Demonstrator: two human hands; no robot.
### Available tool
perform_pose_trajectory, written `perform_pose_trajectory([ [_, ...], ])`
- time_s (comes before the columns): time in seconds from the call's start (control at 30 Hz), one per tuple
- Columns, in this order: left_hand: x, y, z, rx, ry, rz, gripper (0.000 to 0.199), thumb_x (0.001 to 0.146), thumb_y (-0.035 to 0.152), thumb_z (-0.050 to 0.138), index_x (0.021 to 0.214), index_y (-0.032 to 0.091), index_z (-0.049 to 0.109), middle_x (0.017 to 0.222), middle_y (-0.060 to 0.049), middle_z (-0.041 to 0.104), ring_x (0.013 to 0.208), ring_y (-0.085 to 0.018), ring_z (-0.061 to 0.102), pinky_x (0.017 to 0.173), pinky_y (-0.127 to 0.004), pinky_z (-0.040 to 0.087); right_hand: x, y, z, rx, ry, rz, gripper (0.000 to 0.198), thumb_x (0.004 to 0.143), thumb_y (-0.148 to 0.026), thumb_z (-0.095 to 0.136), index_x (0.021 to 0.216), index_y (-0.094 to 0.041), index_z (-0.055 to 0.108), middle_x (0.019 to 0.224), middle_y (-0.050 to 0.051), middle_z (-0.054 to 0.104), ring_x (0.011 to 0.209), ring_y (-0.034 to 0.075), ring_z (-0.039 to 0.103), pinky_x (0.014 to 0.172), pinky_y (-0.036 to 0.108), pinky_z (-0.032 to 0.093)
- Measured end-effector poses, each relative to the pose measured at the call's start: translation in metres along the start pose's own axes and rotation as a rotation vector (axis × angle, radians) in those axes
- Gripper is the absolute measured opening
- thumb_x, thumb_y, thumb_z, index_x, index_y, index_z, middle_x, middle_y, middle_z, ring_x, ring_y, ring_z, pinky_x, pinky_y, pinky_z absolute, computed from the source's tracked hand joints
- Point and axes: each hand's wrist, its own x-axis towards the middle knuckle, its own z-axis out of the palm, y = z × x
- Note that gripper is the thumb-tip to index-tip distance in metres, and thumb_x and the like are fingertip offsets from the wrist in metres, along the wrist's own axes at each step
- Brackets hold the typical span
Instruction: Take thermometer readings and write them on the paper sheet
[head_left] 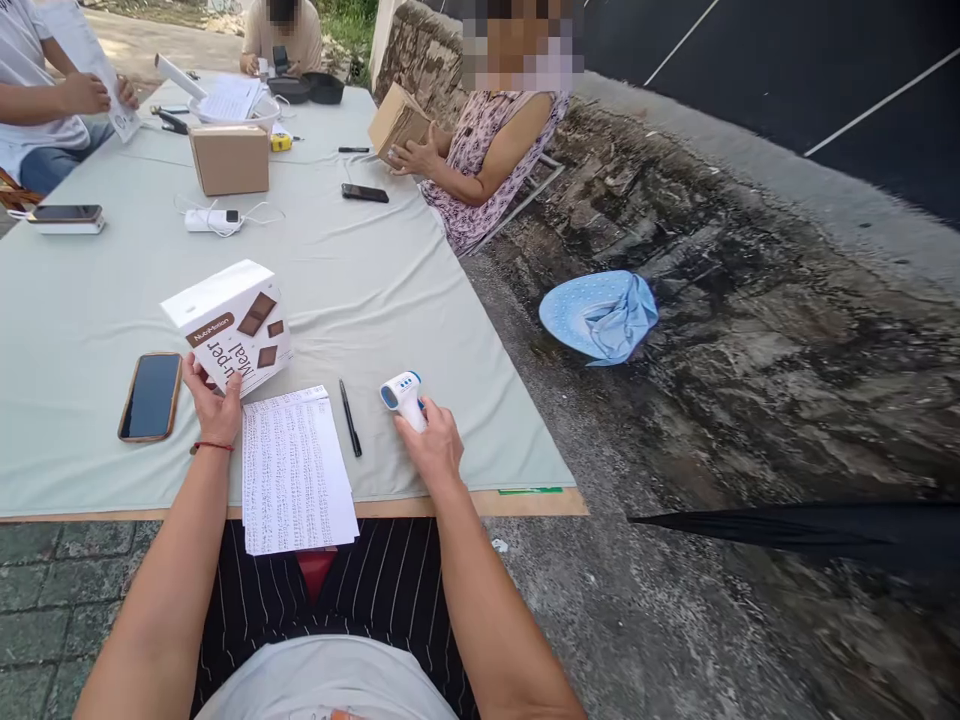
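My left hand (215, 402) is closed on the near lower edge of a white box (225, 330) printed with brown squares and the word "Meal"; the box is tilted above the table. In my right hand (433, 445) is a white and blue infrared thermometer (406, 396), gripped by its handle near the table's front edge. Between the two hands lies a stack of printed sheets (296, 470), overhanging the edge toward my lap. A black pen (350, 420) rests to the right of the sheets. Left of the box, a smartphone (151, 397) in a brown case lies face up.
A pale green cloth covers the table (420, 290). Farther back are a cardboard box (229, 160), a white device with a cable (212, 220), a dark phone (364, 193) and a basket of papers (232, 103). Three people sit around; one at right holds a carton (400, 125). A blue hat (600, 315) lies on the ground.
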Motion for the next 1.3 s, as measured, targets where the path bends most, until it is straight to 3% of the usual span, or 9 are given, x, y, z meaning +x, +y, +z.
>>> perform_pose_trajectory([
  [0.27,-0.001,-0.005,0.003,0.003,-0.136,-0.025,0.080,0.082,0.052,0.069,0.145,0.024,0.029,0.142,-0.016,0.044,0.131,-0.028,0.049,0.108,-0.044,0.045,0.009,0.011,0.009,-0.169,0.106,-0.121,0.040,0.082,-0.038,0.061,0.117,-0.017,0.064,0.117,0.017,0.059,0.111,0.032,0.052,0.095,0.047,0.042],
  [0.37,-0.005,0.000,0.003,0.150,-0.023,0.042,0.065,0.079,0.042,0.072,0.133,0.021,0.040,0.133,-0.016,0.047,0.129,-0.029,0.047,0.101,-0.044,0.048,0.001,-0.003,0.021,-0.051,0.150,-0.290,0.035,0.088,-0.037,0.055,0.115,-0.017,0.065,0.117,0.017,0.058,0.110,0.030,0.053,0.096,0.047,0.043],
  [0.5,-0.015,0.010,0.002,0.404,0.120,0.289,0.036,0.080,0.036,0.071,0.103,0.020,0.050,0.109,-0.011,0.052,0.109,-0.027,0.052,0.091,-0.046,0.048,-0.007,-0.028,0.049,0.114,-0.033,-0.355,0.033,0.089,-0.038,0.054,0.113,-0.018,0.064,0.099,0.010,0.064,0.084,0.022,0.058,0.082,0.038,0.049],
  [0.57,-0.022,0.016,0.004,0.445,-0.066,0.450,0.020,0.086,0.034,0.064,0.094,0.020,0.052,0.099,-0.008,0.056,0.097,-0.023,0.056,0.085,-0.042,0.048,-0.007,-0.038,0.061,0.099,-0.060,-0.315,0.035,0.087,-0.037,0.056,0.113,-0.017,0.065,0.095,0.009,0.065,0.082,0.022,0.057,0.078,0.037,0.049],
  [0.67,-0.029,0.024,0.008,0.452,-0.516,0.618,0.017,0.093,0.037,0.056,0.091,0.020,0.060,0.091,-0.006,0.062,0.086,-0.020,0.060,0.080,-0.037,0.048,-0.002,-0.045,0.070,0.063,-0.062,-0.323,0.036,0.085,-0.028,0.052,0.116,-0.018,0.067,0.095,0.010,0.066,0.087,0.024,0.058,0.077,0.035,0.048],
  [0.83,-0.031,0.031,0.014,0.545,-0.927,0.615,0.039,0.089,0.056,0.061,0.109,0.024,0.070,0.111,-0.009,0.064,0.102,-0.025,0.060,0.096,-0.044,0.045,0.004,-0.036,0.064,0.365,-0.115,-0.313,0.043,0.084,-0.026,0.043,0.117,-0.021,0.071,0.081,0.005,0.062,0.077,0.020,0.057,0.078,0.035,0.049],
  [1.03,-0.032,0.034,0.016,0.641,-1.054,0.567,0.045,0.087,0.057,0.062,0.119,0.026,0.070,0.120,-0.011,0.059,0.108,-0.027,0.055,0.100,-0.047,0.040,-0.004,-0.031,0.062,0.974,-0.216,-0.137,0.042,0.079,-0.034,0.053,0.119,-0.024,0.062,0.083,0.001,0.060,0.072,0.016,0.057,0.069,0.032,0.051],
  [1.13,-0.033,0.035,0.016,0.647,-1.058,0.559,0.046,0.087,0.057,0.063,0.120,0.026,0.070,0.121,-0.011,0.058,0.109,-0.028,0.054,0.100,-0.047,0.040,-0.011,-0.040,0.060,0.989,-0.251,-0.167,0.037,0.078,-0.041,0.064,0.110,-0.024,0.062,0.075,-0.002,0.056,0.067,0.014,0.054,0.066,0.030,0.049],
  [1.3,-0.032,0.036,0.016,0.642,-1.051,0.551,0.046,0.086,0.057,0.064,0.120,0.027,0.070,0.121,-0.011,0.058,0.109,-0.028,0.053,0.101,-0.047,0.039,-0.020,-0.056,0.057,0.880,-0.278,-0.154,0.039,0.089,-0.054,0.048,0.092,-0.020,0.067,0.061,-0.002,0.054,0.059,0.015,0.051,0.060,0.030,0.046],
])
